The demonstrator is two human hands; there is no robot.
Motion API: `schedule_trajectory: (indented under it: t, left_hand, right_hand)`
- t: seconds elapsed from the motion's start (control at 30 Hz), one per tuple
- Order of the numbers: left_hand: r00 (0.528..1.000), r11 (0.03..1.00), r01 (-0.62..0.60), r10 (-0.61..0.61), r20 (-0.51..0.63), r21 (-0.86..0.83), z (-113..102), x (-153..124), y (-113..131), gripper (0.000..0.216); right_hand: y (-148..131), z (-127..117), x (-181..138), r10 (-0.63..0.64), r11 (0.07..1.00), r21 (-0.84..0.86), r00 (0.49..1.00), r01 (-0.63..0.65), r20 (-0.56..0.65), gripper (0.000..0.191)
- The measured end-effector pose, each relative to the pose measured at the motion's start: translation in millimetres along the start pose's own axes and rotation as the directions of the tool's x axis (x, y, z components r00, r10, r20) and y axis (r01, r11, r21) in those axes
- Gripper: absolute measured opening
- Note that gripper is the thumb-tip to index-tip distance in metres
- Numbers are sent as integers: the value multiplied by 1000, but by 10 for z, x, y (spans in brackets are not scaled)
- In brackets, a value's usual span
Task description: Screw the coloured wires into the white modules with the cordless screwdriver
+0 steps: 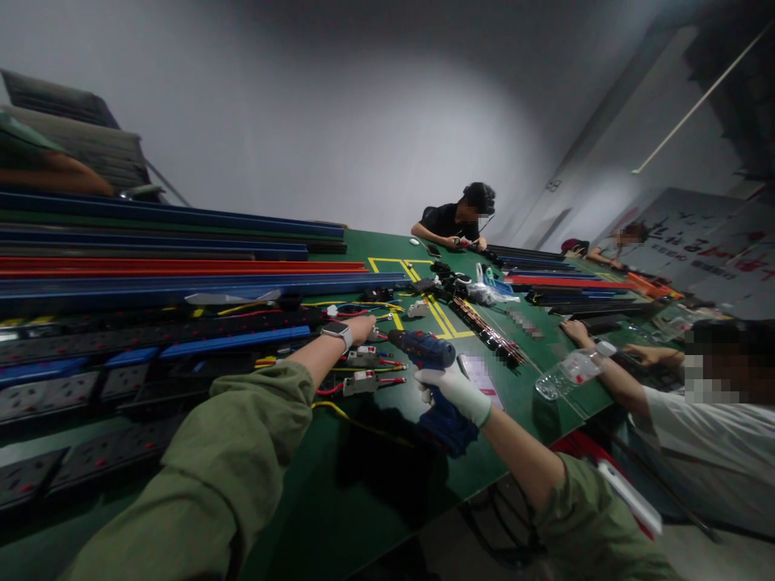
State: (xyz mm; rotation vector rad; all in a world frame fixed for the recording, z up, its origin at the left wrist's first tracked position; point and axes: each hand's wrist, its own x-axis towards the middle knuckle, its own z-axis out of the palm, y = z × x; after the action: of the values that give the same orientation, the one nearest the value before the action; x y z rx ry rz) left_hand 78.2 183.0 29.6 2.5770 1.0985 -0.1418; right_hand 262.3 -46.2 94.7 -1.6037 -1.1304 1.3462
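Observation:
A blue cordless drill (424,349) is in my right hand (457,391), which wears a white glove and wraps round its grip. The drill's nose points left, close to my left hand (362,329). That hand is bare, with a watch (337,332) on the wrist, and its fingers are closed at a small wired part that they mostly hide. Just below it on the green table lie a grey wired block (363,355) and another grey block (362,382), both with red-tipped wire ends. A loose yellow wire (348,413) curves between my arms.
Black power strips (78,399) and long blue rails (151,286) fill the left side. Copper-coloured strips (489,331), a sheet of paper (483,378) and a plastic bottle (572,373) lie rightward. A person (457,222) works across the table; another sits at the right.

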Motion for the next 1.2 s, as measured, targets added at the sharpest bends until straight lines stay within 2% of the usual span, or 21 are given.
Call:
schedule_trajectory:
  t: [0.27,1.07,1.2]
  left_hand:
    - [1000,1000,-5,5,0,0,-10,-3,7,51]
    - [1000,1000,7,-7,0,15,-21,-3,34,54]
    - [1000,1000,10,-10,-1,21,-36,-27,49,51]
  right_hand:
    - [28,9,-5,13,998,64,999,-11,-32,19]
    - [-18,17,-27,12,999,34,1000,-12,-10,22]
    - [-21,29,-30,9,999,41,999,-7,-45,21]
